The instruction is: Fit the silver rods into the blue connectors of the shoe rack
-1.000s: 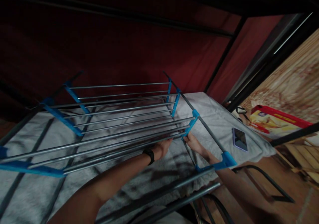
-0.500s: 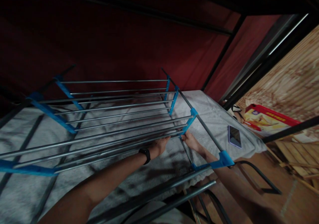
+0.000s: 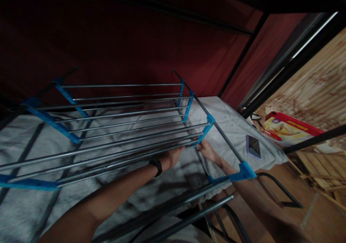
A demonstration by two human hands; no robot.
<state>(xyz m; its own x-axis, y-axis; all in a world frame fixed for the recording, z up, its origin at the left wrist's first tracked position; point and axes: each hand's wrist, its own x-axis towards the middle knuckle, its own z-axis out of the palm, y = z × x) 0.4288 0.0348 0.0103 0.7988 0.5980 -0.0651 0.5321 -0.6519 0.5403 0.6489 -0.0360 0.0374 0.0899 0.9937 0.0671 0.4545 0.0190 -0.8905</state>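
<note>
A shoe-rack-like frame of grey metal tubes [image 3: 119, 142] and blue plastic brackets lies across the bed in front of me. My left hand [image 3: 173, 157], with a black band on its wrist, is closed around the right end of a low metal tube [image 3: 108, 166]. Close beside it, my right hand [image 3: 208, 152] pinches the lower end of a blue bracket [image 3: 205, 130], where the tube meets it. The fingertips are partly hidden. Another blue bracket [image 3: 245, 171] sits above my right forearm, at the near end of a long side pole [image 3: 226, 139].
A grey blanket [image 3: 229, 124] covers the bed, with a phone [image 3: 253, 147] lying on its right part. Beyond the edge are a red and yellow box [image 3: 289, 127] and a wooden slatted piece [image 3: 319, 169]. A loose-ended tube [image 3: 200, 214] extends near my lap. Dark bed-frame bars stand around.
Both hands keep their hold at the same joint. The view has shifted slightly, and the rack's left side appears a little farther left and higher.
</note>
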